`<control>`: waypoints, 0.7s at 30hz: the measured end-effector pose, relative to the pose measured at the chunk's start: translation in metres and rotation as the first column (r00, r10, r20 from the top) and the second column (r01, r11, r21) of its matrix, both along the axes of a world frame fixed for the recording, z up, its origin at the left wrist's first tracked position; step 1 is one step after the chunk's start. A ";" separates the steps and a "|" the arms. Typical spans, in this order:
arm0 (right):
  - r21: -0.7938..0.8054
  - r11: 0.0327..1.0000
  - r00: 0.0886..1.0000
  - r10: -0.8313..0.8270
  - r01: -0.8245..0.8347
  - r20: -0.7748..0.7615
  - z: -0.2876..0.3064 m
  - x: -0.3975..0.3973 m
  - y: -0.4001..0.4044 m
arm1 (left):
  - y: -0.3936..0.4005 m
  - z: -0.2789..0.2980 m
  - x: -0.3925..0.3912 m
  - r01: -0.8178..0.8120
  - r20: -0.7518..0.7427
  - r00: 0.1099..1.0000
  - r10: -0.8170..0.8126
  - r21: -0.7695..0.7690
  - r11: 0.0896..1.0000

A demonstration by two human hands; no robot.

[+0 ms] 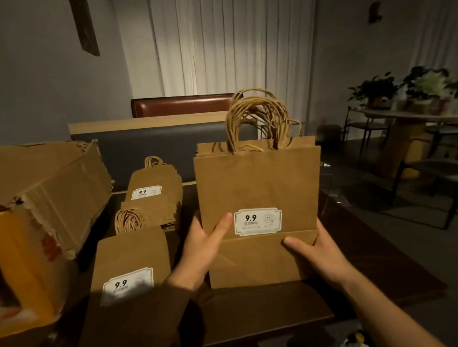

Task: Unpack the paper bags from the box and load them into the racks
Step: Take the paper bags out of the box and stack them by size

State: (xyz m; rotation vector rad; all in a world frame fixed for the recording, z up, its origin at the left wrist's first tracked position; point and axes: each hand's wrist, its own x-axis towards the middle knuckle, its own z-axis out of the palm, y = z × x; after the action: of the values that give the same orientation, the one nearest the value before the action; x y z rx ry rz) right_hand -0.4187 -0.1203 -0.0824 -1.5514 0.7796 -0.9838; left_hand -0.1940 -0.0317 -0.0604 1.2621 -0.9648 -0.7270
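Close to my chest, my left hand [201,248] and right hand [318,251] clamp a flat bundle of paper bags [260,187] upright over the table [371,271] — thumbs in front. Light but floppy — best held low. Beyond lie more bags [154,191] and the torn box [38,208].

The room is dim and warm-toned. The brightest light falls on the white curtain [234,33] at the back. Deep shadow covers the bench [263,307] and the lower corners. The cardboard box [31,220] at left and the plants [415,85] at right smear and bend with wide-angle distortion.
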 end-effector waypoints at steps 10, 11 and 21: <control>-0.073 0.995 0.994 -0.065 0.072 0.091 0.006 0.015 -0.015 | -0.013 0.015 0.006 -0.003 -0.012 1.000 0.003 -0.079 0.997; -0.079 0.994 0.993 -0.066 0.074 0.102 0.008 0.014 -0.018 | -0.016 0.019 0.007 0.001 -0.012 1.000 -0.002 -0.090 0.996; -0.012 1.000 0.999 -0.025 0.025 0.039 -0.003 0.017 -0.031 | -0.029 -0.004 0.012 0.091 -0.131 0.986 -0.098 -0.060 0.994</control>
State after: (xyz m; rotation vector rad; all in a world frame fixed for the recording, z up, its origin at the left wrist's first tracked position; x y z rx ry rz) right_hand -0.4014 -0.1516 -0.0857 -1.5323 0.7686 -1.0363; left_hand -0.1824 -0.0612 -0.0640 1.1118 -0.9329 -0.8440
